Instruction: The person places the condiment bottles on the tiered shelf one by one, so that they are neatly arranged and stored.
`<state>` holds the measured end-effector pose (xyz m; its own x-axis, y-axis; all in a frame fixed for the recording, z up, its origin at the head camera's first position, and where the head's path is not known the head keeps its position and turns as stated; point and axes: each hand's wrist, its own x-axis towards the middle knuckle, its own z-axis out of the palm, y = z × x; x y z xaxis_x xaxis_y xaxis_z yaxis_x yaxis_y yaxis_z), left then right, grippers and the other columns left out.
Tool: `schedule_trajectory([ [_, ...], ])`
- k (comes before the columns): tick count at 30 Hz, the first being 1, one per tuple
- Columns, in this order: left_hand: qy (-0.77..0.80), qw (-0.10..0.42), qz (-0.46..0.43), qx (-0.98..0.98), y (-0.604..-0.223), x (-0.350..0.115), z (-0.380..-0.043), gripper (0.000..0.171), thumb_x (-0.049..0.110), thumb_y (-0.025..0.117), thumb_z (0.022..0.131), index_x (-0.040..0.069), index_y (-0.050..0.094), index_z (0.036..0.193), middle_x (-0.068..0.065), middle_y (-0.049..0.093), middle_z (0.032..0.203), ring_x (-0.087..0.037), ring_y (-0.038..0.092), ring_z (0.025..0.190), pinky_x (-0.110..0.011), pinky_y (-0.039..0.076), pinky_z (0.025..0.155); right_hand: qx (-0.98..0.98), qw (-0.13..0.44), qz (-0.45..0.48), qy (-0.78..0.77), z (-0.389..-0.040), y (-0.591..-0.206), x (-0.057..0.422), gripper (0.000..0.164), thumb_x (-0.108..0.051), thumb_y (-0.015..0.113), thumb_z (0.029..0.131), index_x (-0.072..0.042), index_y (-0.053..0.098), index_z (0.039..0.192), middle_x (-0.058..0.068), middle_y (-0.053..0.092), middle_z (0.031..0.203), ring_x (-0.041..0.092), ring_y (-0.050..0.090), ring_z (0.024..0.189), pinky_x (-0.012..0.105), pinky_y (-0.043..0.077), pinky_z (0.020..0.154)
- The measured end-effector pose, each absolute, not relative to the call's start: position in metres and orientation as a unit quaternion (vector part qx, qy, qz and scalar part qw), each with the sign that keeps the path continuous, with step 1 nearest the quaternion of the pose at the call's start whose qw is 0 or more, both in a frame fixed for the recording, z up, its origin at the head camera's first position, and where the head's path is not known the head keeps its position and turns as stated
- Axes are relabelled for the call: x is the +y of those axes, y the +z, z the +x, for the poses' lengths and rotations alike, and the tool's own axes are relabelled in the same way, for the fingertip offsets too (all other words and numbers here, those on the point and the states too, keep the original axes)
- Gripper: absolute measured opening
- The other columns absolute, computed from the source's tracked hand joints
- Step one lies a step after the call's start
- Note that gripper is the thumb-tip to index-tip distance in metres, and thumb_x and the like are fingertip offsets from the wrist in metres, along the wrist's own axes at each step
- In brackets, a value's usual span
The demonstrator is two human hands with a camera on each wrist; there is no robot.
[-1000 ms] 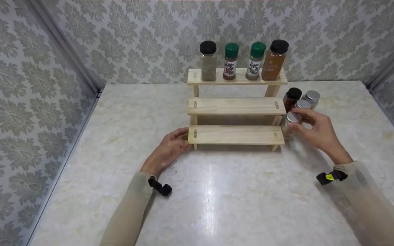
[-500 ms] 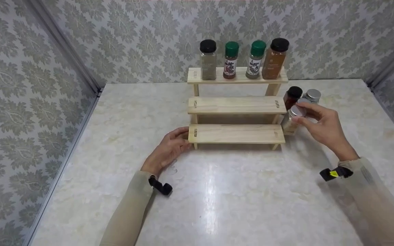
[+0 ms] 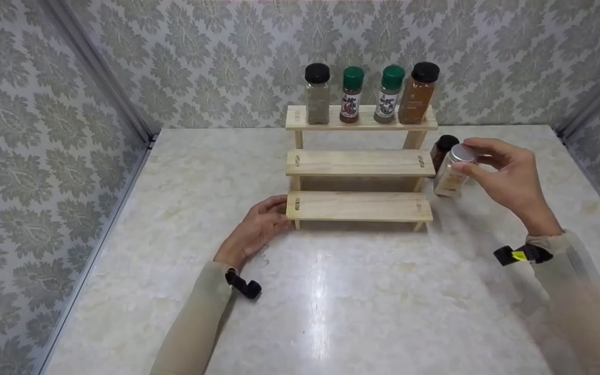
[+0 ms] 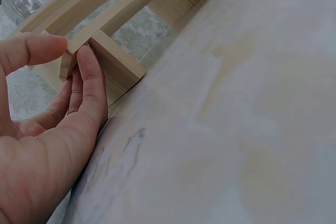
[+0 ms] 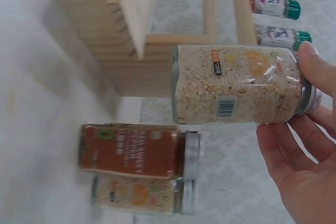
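Observation:
My right hand (image 3: 513, 179) grips a glass spice jar (image 5: 236, 85) by its silver lid, thumb on one side and fingers on the other. Pale granules fill this jar, which leans slightly beside the right end of the three-tier wooden rack (image 3: 360, 205). With my left hand (image 3: 258, 224) I hold the left end of the rack's lowest shelf. The thumb lies along the top edge and the fingers reach underneath, as the left wrist view shows. The two lower shelves are bare.
Along the top shelf stand two black-capped jars (image 3: 317, 96) and two green-capped shakers (image 3: 350, 96). A dark-capped jar (image 3: 443, 148) stands right of the rack. The right wrist view shows a red-brown powder jar (image 5: 134, 150) and another pale-granule jar (image 5: 136, 195) on the table.
My right hand has lifted the granule jar and carried it back and to the right; hand and jar now cover the silver-lidded jars behind. The left hand stays at the rack.

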<state>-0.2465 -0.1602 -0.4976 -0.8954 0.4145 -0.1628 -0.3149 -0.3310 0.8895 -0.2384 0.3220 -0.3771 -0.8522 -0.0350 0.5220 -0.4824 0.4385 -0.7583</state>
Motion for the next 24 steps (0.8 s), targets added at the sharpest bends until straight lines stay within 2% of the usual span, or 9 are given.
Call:
schedule_trajectory([
  [6, 0.817, 0.224, 0.045, 0.529, -0.497, -0.161, -0.246, 0.064, -0.009, 0.052, 0.096, -0.005, 0.037, 0.158, -0.023, 0.046, 0.159, -0.023, 0.062, 0.129, -0.028, 0.057, 0.103, -0.82, 0.213, 0.148, 0.511, -0.239, -0.356, 0.315, 0.044, 0.007, 0.086, 0.084, 0.0, 0.076, 0.127, 0.005, 0.077, 0.122, 0.006, 0.072, 0.105, 0.016, 0.058, 0.089],
  [13, 0.815, 0.223, 0.039, 0.534, -0.498, -0.161, -0.246, 0.064, -0.009, 0.051, 0.097, -0.005, 0.036, 0.159, -0.022, 0.045, 0.159, -0.019, 0.064, 0.125, -0.026, 0.056, 0.1, -0.816, 0.171, 0.14, 0.534, -0.241, -0.34, 0.303, 0.046, 0.003, 0.086, 0.087, 0.002, 0.074, 0.131, -0.01, 0.074, 0.117, 0.007, 0.07, 0.107, 0.014, 0.057, 0.09],
  [19, 0.814, 0.224, 0.039, 0.534, -0.499, -0.161, -0.247, 0.064, -0.01, 0.051, 0.098, -0.005, 0.035, 0.16, -0.022, 0.044, 0.161, -0.018, 0.064, 0.125, -0.025, 0.057, 0.099, -0.797, 0.134, 0.15, 0.57, -0.242, -0.324, 0.284, 0.042, 0.001, 0.085, 0.089, -0.002, 0.075, 0.13, -0.002, 0.073, 0.12, 0.011, 0.07, 0.109, 0.017, 0.057, 0.093],
  [24, 0.814, 0.222, 0.043, 0.535, -0.499, -0.16, -0.248, 0.064, -0.01, 0.052, 0.097, -0.005, 0.035, 0.159, -0.023, 0.044, 0.161, -0.019, 0.064, 0.126, -0.026, 0.057, 0.099, -0.774, 0.097, 0.161, 0.605, -0.247, -0.311, 0.265, 0.039, -0.001, 0.083, 0.091, -0.002, 0.073, 0.129, 0.004, 0.069, 0.122, 0.014, 0.07, 0.11, 0.019, 0.059, 0.086],
])
